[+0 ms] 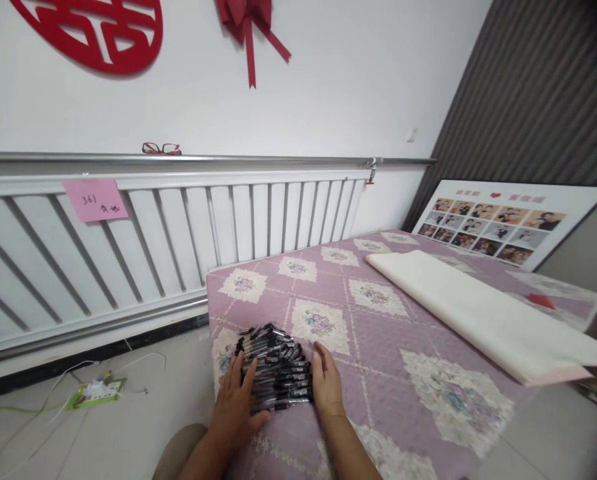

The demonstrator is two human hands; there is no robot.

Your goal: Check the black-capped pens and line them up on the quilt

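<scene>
A heap of black-and-clear pens point(274, 365) lies near the front left corner of a bed covered in a purple floral quilt point(378, 333). My left hand point(238, 403) rests flat against the heap's left side, fingers stretched over the pens. On the heap's right side, my right hand point(327, 385) presses its edge against the pens, fingers straight and together. Neither hand grips a pen.
A folded cream cloth point(483, 313) lies across the right of the quilt. A photo board point(503, 223) leans at the back right. A white radiator point(178, 233) with a pink note point(95, 199) and glasses point(161, 148) lines the wall. Cables and a green packet point(96, 392) lie on the floor.
</scene>
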